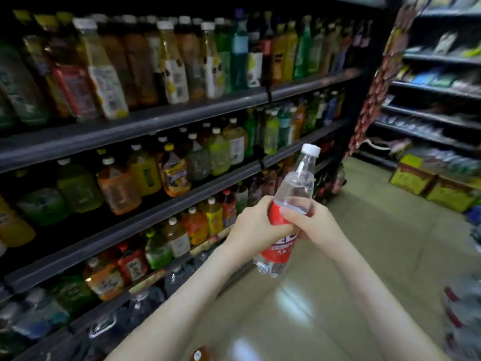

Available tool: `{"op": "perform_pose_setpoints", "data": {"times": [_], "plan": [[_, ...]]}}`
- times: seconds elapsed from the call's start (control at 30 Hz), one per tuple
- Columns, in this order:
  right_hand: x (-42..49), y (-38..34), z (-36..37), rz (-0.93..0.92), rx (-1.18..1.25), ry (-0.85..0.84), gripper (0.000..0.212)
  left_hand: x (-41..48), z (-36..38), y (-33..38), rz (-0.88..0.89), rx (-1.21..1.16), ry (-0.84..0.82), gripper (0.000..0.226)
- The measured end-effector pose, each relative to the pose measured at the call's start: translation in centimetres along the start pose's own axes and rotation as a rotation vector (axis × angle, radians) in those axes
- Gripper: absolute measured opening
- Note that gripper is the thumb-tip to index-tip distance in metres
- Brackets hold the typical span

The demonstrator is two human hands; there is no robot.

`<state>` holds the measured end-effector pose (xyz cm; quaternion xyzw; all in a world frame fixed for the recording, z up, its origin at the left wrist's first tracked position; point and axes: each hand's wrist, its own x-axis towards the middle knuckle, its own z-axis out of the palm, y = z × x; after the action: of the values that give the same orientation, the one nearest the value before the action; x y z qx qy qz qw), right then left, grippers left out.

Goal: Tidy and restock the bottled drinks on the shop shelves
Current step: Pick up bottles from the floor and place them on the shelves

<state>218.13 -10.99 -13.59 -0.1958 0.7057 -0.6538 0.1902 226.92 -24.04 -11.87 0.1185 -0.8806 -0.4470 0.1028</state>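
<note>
A clear plastic bottle with a white screw cap and a red label (296, 186) is held in mid-air in front of the person, above the floor of the aisle and just right of the drinks shelving, touching no shelf. It tilts slightly, cap up and to the right, its ribbed base pointing down towards the glossy beige tiled floor (377, 246). Both hands are on it at the band of the label: the left hand (253, 225) has its grip curled round the label from the left side, and the right hand (315, 222) has its grip wrapped round from the right, the thumb lying across the front where the clear shoulder meets the red. The two hands touch each other around the bottle. To the left runs a tall dark metal shelving unit (166, 118) with several tiers, packed with upright bottled drinks in yellow, orange, green and brown (171, 61); the lowest tier holds clear water bottles (140, 303), partly blurred. A hanging strip of red snack packets (374, 100) dangles at the far end of the unit. Across the aisle stands a second dark shelving rack of packaged goods (437, 87), with yellow cardboard boxes (413, 178) on the floor below it. At the right edge sits a blurred bundle of clear bottles with red labels (460, 316).
</note>
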Motion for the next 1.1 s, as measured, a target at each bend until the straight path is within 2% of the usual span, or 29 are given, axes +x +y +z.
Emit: {"op": "perform_pose_setpoints", "data": {"times": [0.07,0.13,0.3,0.57,0.77,0.9,1.1], "plan": [[2.0,-0.9,-3.8,-0.019,0.04,0.035,0.031,3.0,2.0,2.1,0.037,-0.092,-0.024,0.051],[4.5,-1.8,-7.0,-0.039,0.082,0.056,0.032,6.2,3.3,3.7,0.073,-0.074,-0.06,0.052],[12.9,-3.0,-13.1,-0.121,0.114,0.13,0.066,15.4,5.0,5.1,0.082,0.283,-0.106,0.048],[30.8,-2.3,-21.8,-0.21,0.152,0.179,0.058,34.8,9.3,5.1,0.12,0.321,-0.001,0.051],[44.7,-4.5,-30.3,-0.22,0.071,0.25,0.056,50.7,12.7,9.4,0.162,0.41,0.004,0.044],[52.1,-5.3,-36.3,-0.244,0.091,0.288,0.062,59.7,15.5,12.2,0.202,0.402,0.005,0.048],[63.6,-6.2,-43.3,-0.299,0.104,0.213,0.062,70.9,18.9,14.4,0.181,0.405,0.129,0.052]]}}
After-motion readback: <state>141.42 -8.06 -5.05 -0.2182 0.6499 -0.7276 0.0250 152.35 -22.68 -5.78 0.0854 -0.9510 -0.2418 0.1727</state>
